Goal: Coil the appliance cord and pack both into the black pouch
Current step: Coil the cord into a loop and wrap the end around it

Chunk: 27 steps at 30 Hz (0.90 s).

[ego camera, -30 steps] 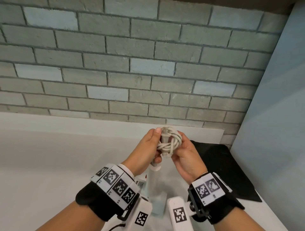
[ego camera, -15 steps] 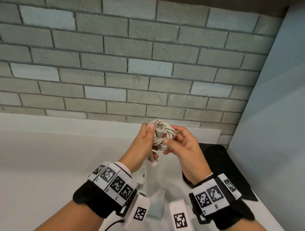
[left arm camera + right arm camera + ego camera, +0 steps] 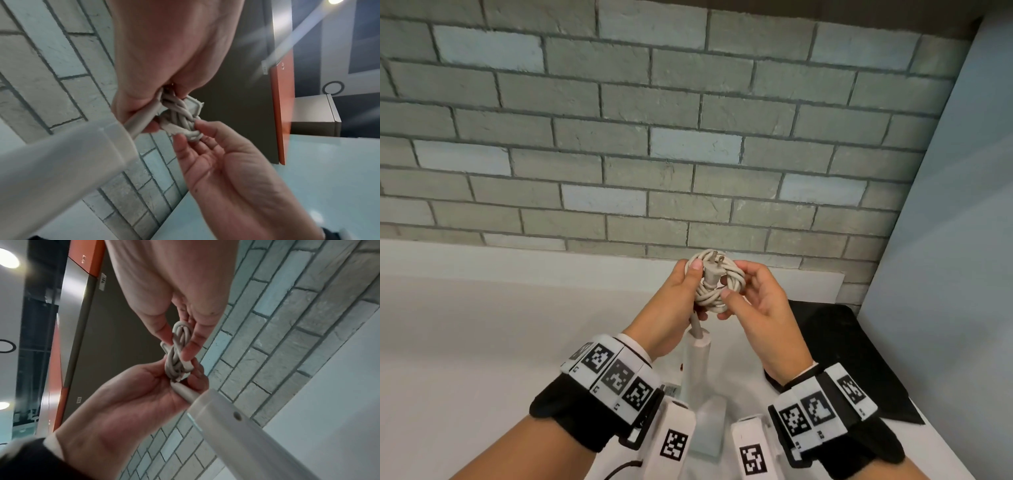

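Observation:
A beige appliance cord [image 3: 719,289], wound into a tight coil, is held up in front of the brick wall, its plug [image 3: 714,268] lying across the coil with prongs pointing up. My left hand [image 3: 693,284] grips the coil's left side, thumb on the front. My right hand [image 3: 734,282] pinches the right side between thumb and fingers. The white appliance [image 3: 697,363] hangs below the coil by its cord stub. The black pouch [image 3: 839,346] lies flat on the counter to the right. In the wrist views both hands pinch the cord [image 3: 183,116] [image 3: 179,345] above the appliance [image 3: 61,159] [image 3: 236,418].
A white counter [image 3: 482,342] runs along the grey brick wall [image 3: 654,137]. A pale blue panel [image 3: 945,274] closes off the right side, just behind the pouch.
The coil has shifted slightly left and turned, so the plug now faces me. My right thumb has come round onto the coil's lower front.

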Each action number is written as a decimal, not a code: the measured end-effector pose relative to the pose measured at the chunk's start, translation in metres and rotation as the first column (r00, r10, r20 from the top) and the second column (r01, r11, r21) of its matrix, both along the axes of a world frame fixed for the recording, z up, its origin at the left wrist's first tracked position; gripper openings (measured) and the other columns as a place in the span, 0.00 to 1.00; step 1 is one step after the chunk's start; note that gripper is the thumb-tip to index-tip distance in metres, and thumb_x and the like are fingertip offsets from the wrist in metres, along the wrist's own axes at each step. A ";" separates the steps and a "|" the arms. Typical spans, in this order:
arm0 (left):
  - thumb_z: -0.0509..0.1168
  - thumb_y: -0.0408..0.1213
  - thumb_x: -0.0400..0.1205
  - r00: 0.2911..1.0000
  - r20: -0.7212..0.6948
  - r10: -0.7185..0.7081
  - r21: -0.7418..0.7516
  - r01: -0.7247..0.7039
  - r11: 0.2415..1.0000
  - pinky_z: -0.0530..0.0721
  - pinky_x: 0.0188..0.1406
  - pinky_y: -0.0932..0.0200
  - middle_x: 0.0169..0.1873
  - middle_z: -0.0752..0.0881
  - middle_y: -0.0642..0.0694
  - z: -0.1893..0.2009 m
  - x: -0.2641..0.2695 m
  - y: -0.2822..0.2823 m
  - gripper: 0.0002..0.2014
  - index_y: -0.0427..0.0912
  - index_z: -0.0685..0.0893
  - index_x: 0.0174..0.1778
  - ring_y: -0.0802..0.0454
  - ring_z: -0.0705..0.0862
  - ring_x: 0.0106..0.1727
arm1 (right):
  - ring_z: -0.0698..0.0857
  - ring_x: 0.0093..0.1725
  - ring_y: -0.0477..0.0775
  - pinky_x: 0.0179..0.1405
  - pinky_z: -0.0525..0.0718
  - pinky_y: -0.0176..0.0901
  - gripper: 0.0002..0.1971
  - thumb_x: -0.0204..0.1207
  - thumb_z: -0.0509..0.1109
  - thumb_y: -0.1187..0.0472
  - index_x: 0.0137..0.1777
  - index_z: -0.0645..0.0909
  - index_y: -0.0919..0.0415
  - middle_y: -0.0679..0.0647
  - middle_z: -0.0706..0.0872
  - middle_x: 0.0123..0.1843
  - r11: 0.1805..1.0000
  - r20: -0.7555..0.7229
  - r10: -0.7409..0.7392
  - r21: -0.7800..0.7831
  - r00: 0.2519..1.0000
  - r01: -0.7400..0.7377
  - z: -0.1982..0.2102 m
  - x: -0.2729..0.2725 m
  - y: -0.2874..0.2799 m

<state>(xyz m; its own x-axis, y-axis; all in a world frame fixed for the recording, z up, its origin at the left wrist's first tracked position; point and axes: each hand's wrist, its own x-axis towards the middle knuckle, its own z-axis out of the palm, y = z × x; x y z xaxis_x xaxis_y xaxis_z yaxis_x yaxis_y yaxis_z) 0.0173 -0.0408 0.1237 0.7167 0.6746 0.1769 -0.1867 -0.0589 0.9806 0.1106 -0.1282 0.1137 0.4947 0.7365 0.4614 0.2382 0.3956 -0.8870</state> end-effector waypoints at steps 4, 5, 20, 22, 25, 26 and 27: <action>0.51 0.45 0.85 1.000 0.028 0.011 0.010 -0.011 1.000 0.75 0.42 0.51 0.45 0.81 0.39 -0.001 0.000 -0.002 0.12 0.41 0.75 0.53 0.45 0.78 0.43 | 0.81 0.53 0.52 0.47 0.83 0.39 0.21 0.72 0.70 0.67 0.60 0.71 0.46 0.55 0.80 0.53 0.975 0.310 -0.171 -0.084 0.935 0.206 -0.010 0.003 -0.001; 0.51 0.45 0.85 1.000 0.016 0.025 0.069 -0.026 0.997 0.74 0.43 0.48 0.44 0.81 0.40 -0.002 0.000 -0.001 0.12 0.41 0.75 0.52 0.45 0.78 0.44 | 0.79 0.54 0.48 0.51 0.79 0.33 0.21 0.71 0.72 0.66 0.61 0.73 0.47 0.52 0.77 0.54 0.953 0.440 -0.229 -0.079 0.868 0.292 -0.011 0.003 -0.002; 0.48 0.50 0.85 0.995 -0.086 0.056 0.361 -0.021 0.932 0.75 0.33 0.65 0.32 0.77 0.52 -0.001 -0.005 -0.002 0.15 0.44 0.72 0.45 0.63 0.76 0.29 | 0.81 0.41 0.47 0.39 0.83 0.39 0.09 0.69 0.72 0.67 0.36 0.74 0.58 0.54 0.80 0.41 0.943 0.518 -0.332 0.172 0.788 0.284 0.006 0.000 0.000; 0.51 0.47 0.85 0.995 -0.094 0.046 0.248 -0.021 0.969 0.75 0.28 0.63 0.31 0.77 0.47 0.001 -0.006 -0.002 0.15 0.40 0.73 0.44 0.56 0.76 0.28 | 0.82 0.43 0.47 0.41 0.84 0.40 0.15 0.68 0.71 0.69 0.30 0.69 0.52 0.56 0.81 0.40 0.940 0.417 -0.335 0.207 0.845 0.271 0.006 0.003 -0.001; 0.53 0.45 0.85 0.993 -0.109 0.049 0.257 -0.020 0.966 0.73 0.27 0.63 0.30 0.74 0.47 0.001 -0.004 -0.005 0.12 0.41 0.70 0.40 0.54 0.72 0.27 | 0.84 0.42 0.52 0.45 0.85 0.55 0.16 0.70 0.71 0.74 0.31 0.68 0.57 0.55 0.82 0.38 0.951 0.142 -0.288 0.159 0.947 0.265 0.004 0.003 0.002; 0.53 0.44 0.85 0.992 -0.115 0.047 0.279 -0.013 0.960 0.73 0.28 0.62 0.31 0.74 0.47 0.000 -0.003 -0.005 0.11 0.41 0.69 0.41 0.54 0.71 0.28 | 0.85 0.42 0.54 0.46 0.85 0.59 0.16 0.71 0.69 0.75 0.32 0.67 0.59 0.56 0.82 0.38 0.960 0.036 -0.248 0.139 0.968 0.241 0.003 0.001 0.002; 0.53 0.43 0.85 0.992 -0.121 0.041 0.293 -0.004 0.956 0.73 0.29 0.60 0.32 0.74 0.47 -0.001 -0.003 -0.006 0.10 0.41 0.69 0.42 0.53 0.72 0.29 | 0.85 0.43 0.58 0.45 0.84 0.60 0.15 0.71 0.68 0.77 0.33 0.67 0.60 0.58 0.81 0.37 0.967 -0.050 -0.214 0.131 0.976 0.219 0.003 0.000 0.003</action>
<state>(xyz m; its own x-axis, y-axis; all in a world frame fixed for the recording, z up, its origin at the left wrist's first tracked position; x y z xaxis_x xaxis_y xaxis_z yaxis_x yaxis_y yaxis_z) 0.0144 -0.0467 0.1223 0.7306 0.6233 0.2786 -0.0593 -0.3486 0.9354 0.1111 -0.1252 0.1170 0.6533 0.5421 0.5286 0.3007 0.4549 -0.8382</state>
